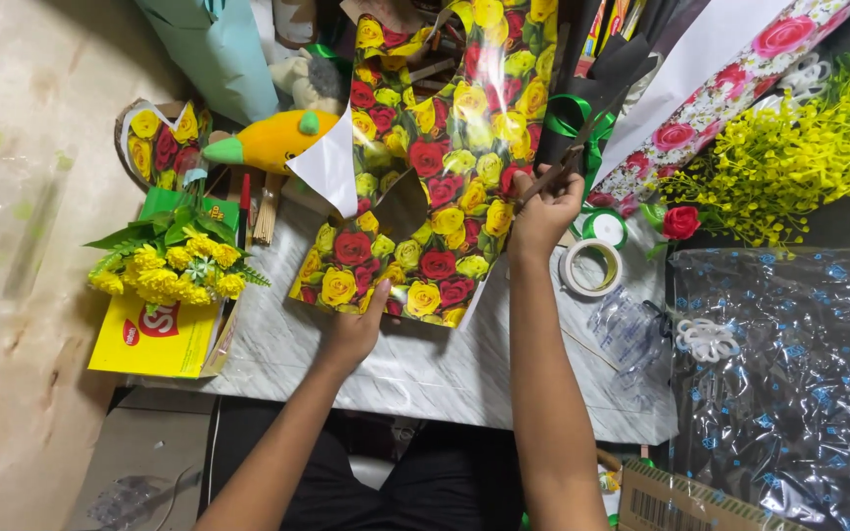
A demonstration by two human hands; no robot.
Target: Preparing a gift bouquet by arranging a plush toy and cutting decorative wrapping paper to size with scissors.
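A glossy wrapping sheet printed with red and yellow roses lies across the marble table and rises at the back. My left hand pins its near edge flat against the table. My right hand is closed on a pair of scissors at the sheet's right edge, blades pointing up and right. A brown cardboard shape shows through a cut opening in the sheet.
A yellow flower bunch rests on a yellow box at left. Tape rolls, a red rose, yellow sprigs, clear dotted cellophane, a rolled rose paper and an orange plush toy surround the sheet.
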